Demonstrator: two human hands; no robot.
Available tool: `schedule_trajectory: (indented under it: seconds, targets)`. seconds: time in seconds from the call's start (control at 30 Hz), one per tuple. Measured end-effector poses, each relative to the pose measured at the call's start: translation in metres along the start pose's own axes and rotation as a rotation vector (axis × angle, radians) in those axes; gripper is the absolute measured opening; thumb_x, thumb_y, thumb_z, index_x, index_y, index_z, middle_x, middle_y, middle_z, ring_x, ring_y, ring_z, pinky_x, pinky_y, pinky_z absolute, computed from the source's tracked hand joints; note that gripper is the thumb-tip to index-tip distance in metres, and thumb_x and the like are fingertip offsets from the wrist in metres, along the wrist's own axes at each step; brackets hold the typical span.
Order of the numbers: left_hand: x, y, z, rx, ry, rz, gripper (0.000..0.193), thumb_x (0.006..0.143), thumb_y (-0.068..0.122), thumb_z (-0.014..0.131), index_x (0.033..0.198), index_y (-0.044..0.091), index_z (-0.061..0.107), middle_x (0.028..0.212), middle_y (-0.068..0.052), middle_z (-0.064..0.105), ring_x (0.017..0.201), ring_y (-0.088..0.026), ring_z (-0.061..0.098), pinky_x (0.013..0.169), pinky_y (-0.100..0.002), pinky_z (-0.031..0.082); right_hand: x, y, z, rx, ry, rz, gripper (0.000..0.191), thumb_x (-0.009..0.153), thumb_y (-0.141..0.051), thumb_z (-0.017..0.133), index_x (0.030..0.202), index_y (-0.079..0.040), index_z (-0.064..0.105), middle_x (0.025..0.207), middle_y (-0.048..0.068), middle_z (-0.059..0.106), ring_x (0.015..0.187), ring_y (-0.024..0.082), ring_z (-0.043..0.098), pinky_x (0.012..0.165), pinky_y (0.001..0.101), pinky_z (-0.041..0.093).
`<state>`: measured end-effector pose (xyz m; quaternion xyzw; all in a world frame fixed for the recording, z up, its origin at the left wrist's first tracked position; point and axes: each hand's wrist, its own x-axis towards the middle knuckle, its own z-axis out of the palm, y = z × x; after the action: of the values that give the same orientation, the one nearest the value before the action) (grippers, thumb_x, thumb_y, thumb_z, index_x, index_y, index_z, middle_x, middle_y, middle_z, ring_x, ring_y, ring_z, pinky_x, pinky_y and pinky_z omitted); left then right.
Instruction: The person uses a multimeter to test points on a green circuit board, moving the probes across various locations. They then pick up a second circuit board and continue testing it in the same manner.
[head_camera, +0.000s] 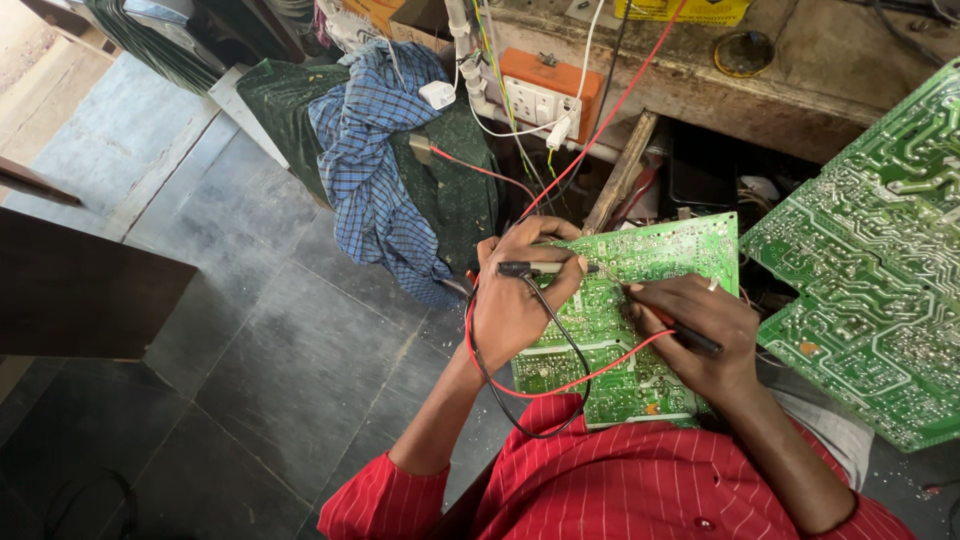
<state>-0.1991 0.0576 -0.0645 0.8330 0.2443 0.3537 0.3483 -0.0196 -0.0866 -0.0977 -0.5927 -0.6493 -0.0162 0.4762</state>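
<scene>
Fingers (545, 262) of the left hand (515, 300) are closed around a black test probe (530, 268) laid over the left edge of a green circuit board (650, 260), while the right hand (700, 335) pinches a red probe (690, 335) against the board's middle, its tip hidden beneath the knuckles. Red and black leads (530, 385) loop below the left wrist. A larger green board (880, 260), cut off at right, leans beside; the first board's lower edge vanishes behind the red shirt (620, 480).
</scene>
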Motion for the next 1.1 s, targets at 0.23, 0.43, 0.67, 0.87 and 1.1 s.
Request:
schedule_trajectory:
  seconds: [0.23,0.43,0.67,0.87,1.1]
  targets:
    - [-0.0012,0.0010,-0.0005,-0.006,0.005,0.001,0.011,0.090,0.021,0.075,0.088,0.011,0.079,0.113,0.002,0.071,0.105,-0.015,0.067,0.091,-0.037,0.033,-0.0025,0.0008,0.0008,-0.032,-0.001,0.011,0.024,0.085,-0.001,0.076,0.108,0.000,0.075,0.103,0.013,0.076,0.091,0.023,0.075,0.078,0.0323,0.058]
    - [0.0009,0.0009,-0.0008,-0.013,0.005,0.001,0.012,0.090,0.022,0.074,0.088,0.011,0.078,0.114,0.002,0.071,0.106,-0.015,0.067,0.091,-0.037,0.033,-0.0005,0.0003,0.0004,-0.050,-0.002,0.008,0.021,0.082,0.001,0.075,0.104,0.000,0.075,0.103,0.012,0.075,0.088,0.023,0.073,0.075,0.0322,0.057]
    - [0.0009,0.0009,-0.0015,-0.008,-0.005,-0.011,0.012,0.089,0.021,0.073,0.088,0.011,0.079,0.113,0.002,0.071,0.106,-0.015,0.067,0.093,-0.038,0.033,0.0017,-0.0015,0.0000,-0.057,-0.007,-0.049,0.023,0.081,0.001,0.074,0.104,-0.002,0.075,0.105,0.012,0.075,0.090,0.024,0.073,0.075,0.0329,0.057]
    - [0.0003,0.0014,-0.0007,-0.007,0.007,-0.008,0.011,0.089,0.020,0.074,0.088,0.011,0.079,0.112,0.002,0.072,0.106,-0.015,0.067,0.093,-0.037,0.034,0.0009,-0.0008,0.0000,-0.051,-0.009,-0.063,0.024,0.080,0.001,0.073,0.104,-0.002,0.074,0.107,0.012,0.074,0.092,0.025,0.073,0.077,0.0340,0.057]
    - [-0.0004,0.0000,-0.0002,-0.013,0.011,-0.016,0.011,0.088,0.020,0.075,0.088,0.010,0.079,0.112,0.001,0.072,0.104,-0.016,0.067,0.091,-0.037,0.034,0.0002,-0.0008,0.0002,-0.046,-0.012,-0.040,0.026,0.080,0.001,0.074,0.105,-0.003,0.074,0.106,0.012,0.075,0.090,0.024,0.073,0.075,0.0328,0.057]
